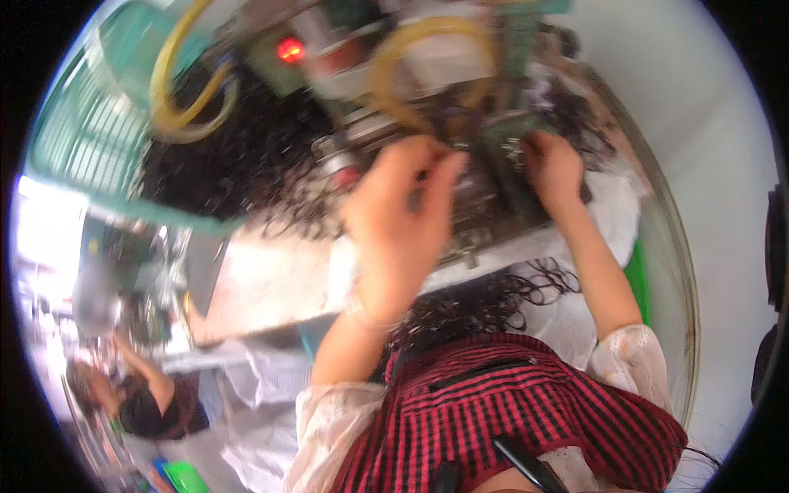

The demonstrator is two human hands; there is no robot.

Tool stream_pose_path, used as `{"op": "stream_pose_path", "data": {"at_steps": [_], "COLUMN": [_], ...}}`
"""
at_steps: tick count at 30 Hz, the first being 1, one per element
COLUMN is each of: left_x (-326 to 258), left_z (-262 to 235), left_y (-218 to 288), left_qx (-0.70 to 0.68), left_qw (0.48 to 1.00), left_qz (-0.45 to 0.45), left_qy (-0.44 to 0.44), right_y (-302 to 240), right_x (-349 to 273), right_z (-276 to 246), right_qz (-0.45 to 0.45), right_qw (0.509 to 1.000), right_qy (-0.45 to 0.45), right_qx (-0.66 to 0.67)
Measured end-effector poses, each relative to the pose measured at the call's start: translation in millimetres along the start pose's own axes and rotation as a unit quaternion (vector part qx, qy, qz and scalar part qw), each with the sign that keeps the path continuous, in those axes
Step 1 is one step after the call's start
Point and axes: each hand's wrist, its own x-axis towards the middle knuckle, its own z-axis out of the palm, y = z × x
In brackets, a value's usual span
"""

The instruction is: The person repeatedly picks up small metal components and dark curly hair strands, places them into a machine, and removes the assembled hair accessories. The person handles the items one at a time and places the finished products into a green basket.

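In the middle of the view my left hand (pixel 403 218) is raised in front of a green machine (pixel 514 53). Its thumb and fingers are curled toward each other, and blur hides what is between them. Farther right, my right hand (pixel 556 171) rests at the right side of the machine's metal working parts (pixel 472 222). Its fingers bend around a dark piece there that I cannot make out. Black curly hair (pixel 468 308) hangs below the machine's front edge, over my lap. A small red-tipped part (pixel 343 174) sits left of my left hand.
A green plastic basket (pixel 86 123) full of black curly hair (pixel 246 148) stands at left. Yellow hoses (pixel 164 90) loop over it and the machine. A red light (pixel 290 50) glows. White cloth (pixel 612 205) covers the right edge. Another person (pixel 160 403) is at lower left.
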Motion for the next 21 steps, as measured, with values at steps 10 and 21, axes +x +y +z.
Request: {"op": "stream_pose_path", "data": {"at_steps": [10,21], "left_x": [-51.3,-69.4], "left_z": [-134.4,-125.1], "left_y": [-69.3,-273.6], "left_qx": [0.103,0.335], "left_qw": [0.944,0.93], "left_qz": [-0.159,-0.018], "left_qy": [0.272,-0.148], "right_y": [13.8,-13.9], "right_x": [-13.4,-10.0], "right_z": [-32.1,-45.2], "right_qz": [0.053,0.138], "right_qw": [0.995,0.973], "right_qy": [-0.037,-0.057], "right_qx": [0.07,0.177]}}
